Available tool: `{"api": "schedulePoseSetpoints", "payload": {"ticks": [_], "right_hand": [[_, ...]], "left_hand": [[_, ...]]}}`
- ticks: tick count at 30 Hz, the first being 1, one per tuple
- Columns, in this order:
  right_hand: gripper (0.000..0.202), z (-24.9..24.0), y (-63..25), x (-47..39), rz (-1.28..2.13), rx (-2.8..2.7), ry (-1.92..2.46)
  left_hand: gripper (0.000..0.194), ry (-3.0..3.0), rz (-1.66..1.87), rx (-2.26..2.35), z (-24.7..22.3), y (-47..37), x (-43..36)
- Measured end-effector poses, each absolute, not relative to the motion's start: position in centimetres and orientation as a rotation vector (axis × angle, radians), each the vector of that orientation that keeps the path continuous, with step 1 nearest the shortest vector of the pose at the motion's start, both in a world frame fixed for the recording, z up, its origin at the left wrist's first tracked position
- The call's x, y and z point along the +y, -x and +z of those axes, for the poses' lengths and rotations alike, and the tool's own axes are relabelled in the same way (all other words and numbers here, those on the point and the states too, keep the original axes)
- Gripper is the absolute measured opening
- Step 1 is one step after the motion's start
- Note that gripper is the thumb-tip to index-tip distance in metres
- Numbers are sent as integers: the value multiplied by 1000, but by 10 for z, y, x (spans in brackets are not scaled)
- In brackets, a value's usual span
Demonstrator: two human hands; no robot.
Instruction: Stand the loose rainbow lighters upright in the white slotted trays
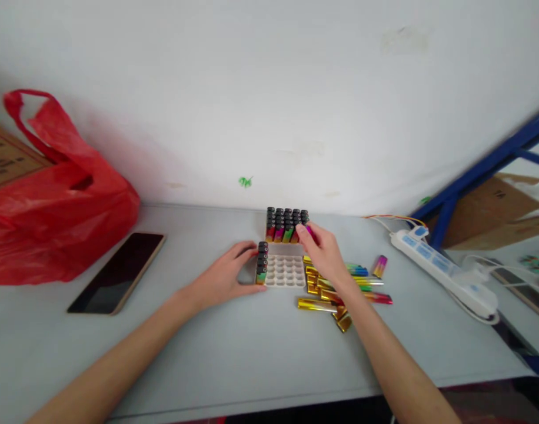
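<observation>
In the middle of the table, a white tray [286, 271] with round holes has one column of black-topped lighters [262, 263] standing along its left side. My left hand [229, 272] grips this tray's left edge, thumb low at the front corner and fingers at the back by the lighters. Behind it stands a second block of lighters [288, 225], packed in rows, with red, purple, green and gold bodies. My right hand [323, 250] is closed at the right front of that block, a purple lighter [309, 229] pinched between thumb and fingers. Beneath its wrist lie several loose shiny lighters [322, 305].
A dark phone [117, 274] lies at left, beside a red plastic bag [62, 206] and a cardboard box [11, 156]. One purple-and-gold lighter [379, 266] lies apart at right. Farther right are a white power strip [443, 274], cables and a blue metal frame [481, 171]. A white wall rises behind.
</observation>
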State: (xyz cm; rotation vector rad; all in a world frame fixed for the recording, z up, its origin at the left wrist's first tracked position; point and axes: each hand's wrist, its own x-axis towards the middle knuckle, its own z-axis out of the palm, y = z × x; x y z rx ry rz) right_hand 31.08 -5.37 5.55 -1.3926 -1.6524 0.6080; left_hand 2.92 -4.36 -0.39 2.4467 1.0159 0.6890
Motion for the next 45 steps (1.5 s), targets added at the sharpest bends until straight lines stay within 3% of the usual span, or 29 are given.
{"api": "schedulePoseSetpoints", "payload": {"ticks": [5,16,26,33,38,45], "right_hand": [[62,42,-295,-70,587,-1706,1475],[32,43,-290,-89,536,-1749,1462],[47,42,-288,-87,513,-1727,1512],[33,39,-292,-86,451,-1717,1526],[36,39,-293,-86,496,-1749,1504],[30,38,-296,-86,480,-1858,1271]], "left_hand": [[76,-2426,692,1012,-4,-29,-45],[77,-2455,730,1002,-11,-27,-44],[76,-2465,716,983,-10,-24,-42],[75,-2480,686,989,-7,-23,-44],[69,-2478,700,1002,-7,-23,-44],[78,-2482,686,973,-6,-22,-44]]}}
